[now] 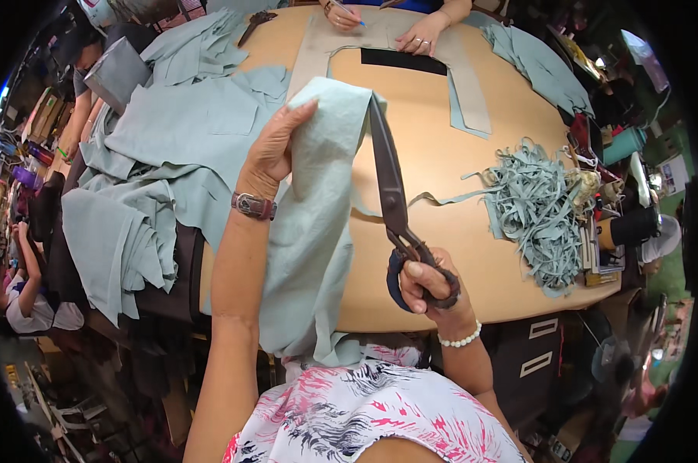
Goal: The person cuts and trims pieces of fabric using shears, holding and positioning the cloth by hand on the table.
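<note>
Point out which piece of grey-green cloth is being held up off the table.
The long folded strip, pinched by the left hand beside the shears in the right hand. The other cloth pieces lie flat or piled on the table.

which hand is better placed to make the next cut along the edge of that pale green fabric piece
Right. The right hand already grips the scissors by the handles, blades lying along the edge of the pale green fabric piece. The left hand is occupied holding that piece up near its top.
</note>
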Motion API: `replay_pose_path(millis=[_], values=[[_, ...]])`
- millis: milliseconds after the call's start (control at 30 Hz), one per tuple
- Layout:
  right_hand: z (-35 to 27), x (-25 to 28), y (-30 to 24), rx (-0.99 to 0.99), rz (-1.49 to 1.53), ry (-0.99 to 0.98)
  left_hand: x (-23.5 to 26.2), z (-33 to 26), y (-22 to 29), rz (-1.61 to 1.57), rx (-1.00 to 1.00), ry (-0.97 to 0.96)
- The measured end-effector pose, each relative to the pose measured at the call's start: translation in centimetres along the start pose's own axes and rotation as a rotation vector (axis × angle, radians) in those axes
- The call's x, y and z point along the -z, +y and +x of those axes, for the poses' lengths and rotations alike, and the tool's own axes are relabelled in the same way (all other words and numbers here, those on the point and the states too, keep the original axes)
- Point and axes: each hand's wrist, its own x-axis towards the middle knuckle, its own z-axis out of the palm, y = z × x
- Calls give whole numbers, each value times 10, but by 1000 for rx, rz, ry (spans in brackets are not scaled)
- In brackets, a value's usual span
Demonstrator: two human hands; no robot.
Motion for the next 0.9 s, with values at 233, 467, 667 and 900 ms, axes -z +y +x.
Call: replay_pose_path(millis=[233,467,667,900], values=[[-6,20,14,5,12,45,-29,1,-3,209,-192,-23],[-4,29,32,-42,38,105,-30,-21,-40,86,-50,-23],[-8,24,48,-108,-29,109,-12,-35,-63,191,-104,222],[-14,26,71,-65,29,55,-20,-48,-58,313,-275,175]])
